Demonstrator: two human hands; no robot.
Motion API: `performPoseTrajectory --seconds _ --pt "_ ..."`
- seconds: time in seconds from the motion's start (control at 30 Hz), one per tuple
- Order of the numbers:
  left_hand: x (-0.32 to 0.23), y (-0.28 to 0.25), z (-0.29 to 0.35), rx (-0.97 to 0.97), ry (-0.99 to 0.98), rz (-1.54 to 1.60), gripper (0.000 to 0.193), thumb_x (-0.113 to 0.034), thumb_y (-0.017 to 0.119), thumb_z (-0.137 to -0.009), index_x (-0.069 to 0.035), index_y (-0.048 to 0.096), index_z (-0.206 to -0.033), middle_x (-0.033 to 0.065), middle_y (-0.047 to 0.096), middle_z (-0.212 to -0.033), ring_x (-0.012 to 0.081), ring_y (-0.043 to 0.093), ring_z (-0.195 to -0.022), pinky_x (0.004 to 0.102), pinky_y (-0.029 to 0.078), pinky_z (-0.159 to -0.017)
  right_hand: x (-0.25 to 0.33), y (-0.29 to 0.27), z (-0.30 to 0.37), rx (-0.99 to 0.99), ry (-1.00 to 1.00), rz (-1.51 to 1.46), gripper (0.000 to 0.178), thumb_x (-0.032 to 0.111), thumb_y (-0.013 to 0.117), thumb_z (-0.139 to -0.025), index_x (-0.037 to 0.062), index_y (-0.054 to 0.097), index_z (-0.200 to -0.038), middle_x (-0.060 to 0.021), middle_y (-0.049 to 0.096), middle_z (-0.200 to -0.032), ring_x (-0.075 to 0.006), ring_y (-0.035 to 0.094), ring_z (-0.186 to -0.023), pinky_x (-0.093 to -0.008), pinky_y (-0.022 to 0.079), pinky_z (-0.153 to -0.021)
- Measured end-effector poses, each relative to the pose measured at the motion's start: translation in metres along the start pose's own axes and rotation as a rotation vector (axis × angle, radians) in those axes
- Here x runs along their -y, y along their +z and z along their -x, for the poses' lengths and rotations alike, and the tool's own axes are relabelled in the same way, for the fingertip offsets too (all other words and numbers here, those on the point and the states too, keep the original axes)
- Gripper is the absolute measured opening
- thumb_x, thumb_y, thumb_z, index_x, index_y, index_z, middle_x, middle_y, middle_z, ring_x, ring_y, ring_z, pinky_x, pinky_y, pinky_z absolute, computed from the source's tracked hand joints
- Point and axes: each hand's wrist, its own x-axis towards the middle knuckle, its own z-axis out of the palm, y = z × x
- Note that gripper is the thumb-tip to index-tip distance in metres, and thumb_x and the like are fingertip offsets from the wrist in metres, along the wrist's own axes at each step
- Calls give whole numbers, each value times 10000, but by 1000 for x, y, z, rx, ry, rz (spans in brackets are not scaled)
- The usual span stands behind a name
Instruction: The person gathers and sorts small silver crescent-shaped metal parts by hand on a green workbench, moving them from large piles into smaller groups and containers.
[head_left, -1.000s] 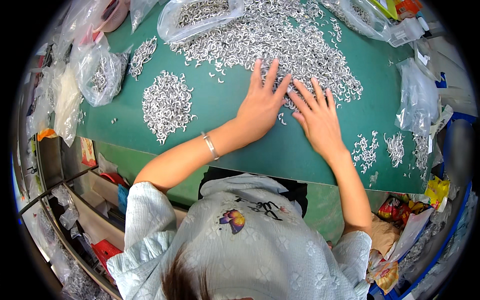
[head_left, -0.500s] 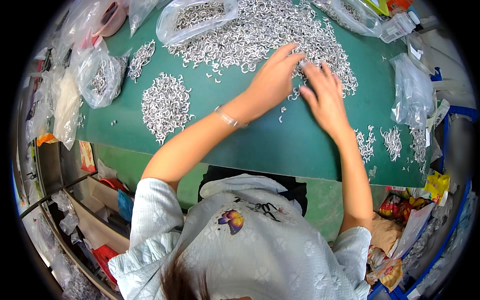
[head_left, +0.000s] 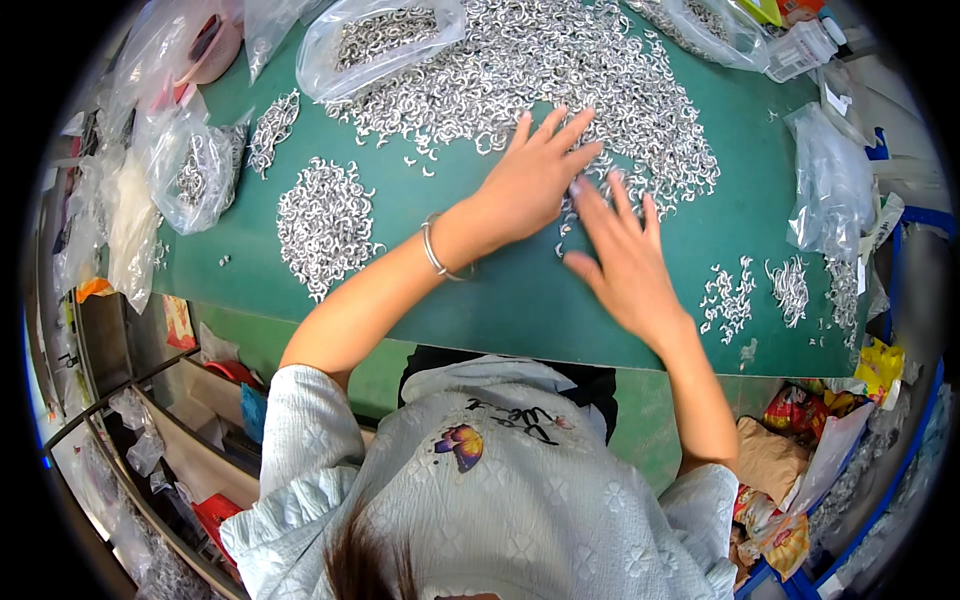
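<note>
A wide heap of small curved silvery metal pieces (head_left: 590,70) covers the far middle of the green table (head_left: 470,310). My left hand (head_left: 532,178) lies at the heap's near edge with its fingers spread. Close on its right, my right hand (head_left: 625,255) has its fingers apart and pointing at the heap, over a few loose pieces. Neither hand visibly grips anything, though what lies beneath the fingers is hidden. Left of my left forearm sits a smaller rounded pile of the same pieces (head_left: 325,225).
A clear bag of pieces (head_left: 385,40) stands at the back, and another bag (head_left: 195,175) lies at the left. Small piles (head_left: 730,300) sit near the right front edge. An empty-looking plastic bag (head_left: 830,185) and a clear bottle (head_left: 803,50) lie at the right.
My right hand has come nearer to me and a little left. My left hand has moved slightly left and nearer, its fingers now more spread.
</note>
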Motion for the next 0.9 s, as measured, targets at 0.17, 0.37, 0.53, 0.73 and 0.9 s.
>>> performPoseTrajectory --seconds 0.17,0.37,0.53,0.73,0.9 --pt "-18 -21 48 177 7 263 542 121 533 -735 0 568 -1262 155 401 -1491 401 309 -1409 517 288 -1151 -8 -13 31 2 -57 -165 578 234 689 -856 41 501 -1368 -105 384 -1521 -323 251 -1460 -584 150 -1155" --pt "-45 -31 72 228 -25 250 547 128 530 -747 -11 555 -1275 144 433 -1468 380 357 -1392 527 297 -1146 16 -13 45 99 37 -132 613 232 714 -823 44 508 -1369 -121 367 -1530 -340 262 -1452 -595 163 -1145" --pt "-53 -46 80 203 -40 315 577 127 532 -736 -1 540 -1298 139 433 -1473 388 340 -1403 541 288 -1140 8 -17 53 -14 79 -124 640 272 731 -796 31 520 -1350 -106 381 -1521 -336 263 -1451 -628 144 -1126" --pt "-51 -44 87 251 -99 96 572 96 557 -726 23 540 -1293 158 434 -1465 377 348 -1397 562 278 -1130 3 -16 59 -25 155 -67 594 254 716 -813 13 533 -1325 -77 409 -1505 -362 275 -1440 -648 142 -1115" --pt "-53 -39 83 199 -59 155 519 6 584 -751 32 560 -1269 162 452 -1451 372 363 -1391 592 273 -1117 19 -10 64 62 156 -64 668 274 719 -806 15 483 -1374 -84 356 -1536 -370 223 -1458 -673 143 -1094"
